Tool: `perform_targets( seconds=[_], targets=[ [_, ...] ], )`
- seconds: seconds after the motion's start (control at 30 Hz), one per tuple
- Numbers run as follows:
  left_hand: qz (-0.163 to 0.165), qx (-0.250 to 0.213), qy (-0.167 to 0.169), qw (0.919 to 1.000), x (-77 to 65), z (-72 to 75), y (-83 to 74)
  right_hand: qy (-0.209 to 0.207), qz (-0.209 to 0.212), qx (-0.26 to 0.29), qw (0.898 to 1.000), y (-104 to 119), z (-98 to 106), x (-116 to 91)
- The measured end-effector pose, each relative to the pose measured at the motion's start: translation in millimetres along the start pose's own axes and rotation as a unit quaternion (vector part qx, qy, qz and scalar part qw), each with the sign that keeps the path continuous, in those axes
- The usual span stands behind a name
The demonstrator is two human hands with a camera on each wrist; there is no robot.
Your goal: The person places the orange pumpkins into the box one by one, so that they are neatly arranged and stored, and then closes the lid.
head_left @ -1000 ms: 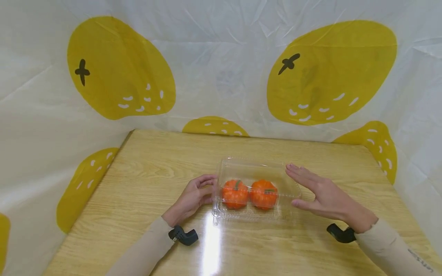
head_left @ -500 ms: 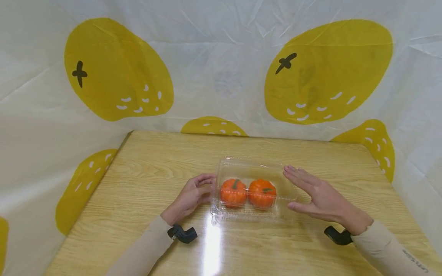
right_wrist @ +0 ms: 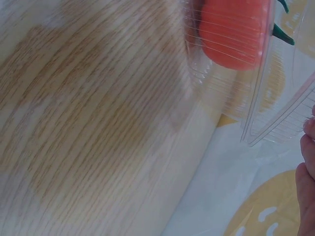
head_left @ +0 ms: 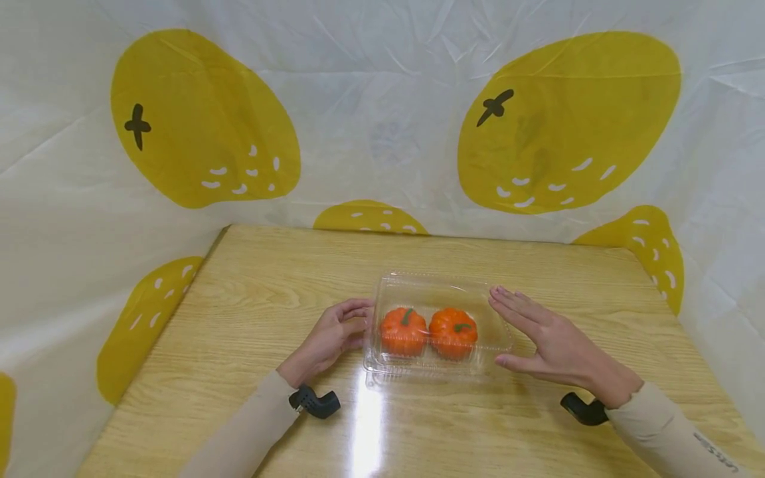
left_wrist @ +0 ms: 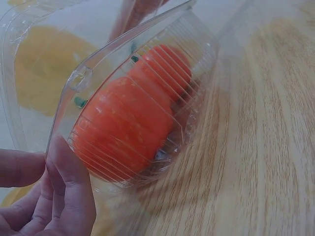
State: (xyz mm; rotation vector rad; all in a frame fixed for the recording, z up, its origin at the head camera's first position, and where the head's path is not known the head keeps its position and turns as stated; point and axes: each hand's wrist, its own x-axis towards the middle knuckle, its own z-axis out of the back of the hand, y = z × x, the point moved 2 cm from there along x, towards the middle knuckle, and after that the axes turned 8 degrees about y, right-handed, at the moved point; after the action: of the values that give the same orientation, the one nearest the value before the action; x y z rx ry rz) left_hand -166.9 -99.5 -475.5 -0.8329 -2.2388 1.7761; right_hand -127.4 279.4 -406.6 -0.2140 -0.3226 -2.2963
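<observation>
A clear plastic clamshell box sits on the table with two small orange toy pumpkins side by side in it, a left pumpkin and a right pumpkin, both with green stems. Its lid leans at an angle over the base, joined along the far side. My left hand pinches the box's left rim between thumb and finger, as the left wrist view shows up close. At the right end, my right hand has straight fingers, their tips at the lid's edge, the thumb apart and lower.
The wooden table extends around the box. Behind it and at both sides hangs a white cloth printed with large yellow fruit. Each wrist carries a black wrist mount, and a light reflection lies on the tabletop.
The lid's front edge has come lower, and the green stems show more plainly through it. My right hand has shifted slightly left with the lid; my left hand keeps its place at the rim.
</observation>
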Motion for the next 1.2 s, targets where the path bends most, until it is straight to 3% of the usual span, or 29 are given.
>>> perform_targets(
  seconds=[1.2],
  targets=[
    [0.017,0.006,-0.002,0.9998,-5.8,0.6,2.4,-0.038,0.078,-0.054,0.995,-4.1,-15.5,-1.9]
  ],
)
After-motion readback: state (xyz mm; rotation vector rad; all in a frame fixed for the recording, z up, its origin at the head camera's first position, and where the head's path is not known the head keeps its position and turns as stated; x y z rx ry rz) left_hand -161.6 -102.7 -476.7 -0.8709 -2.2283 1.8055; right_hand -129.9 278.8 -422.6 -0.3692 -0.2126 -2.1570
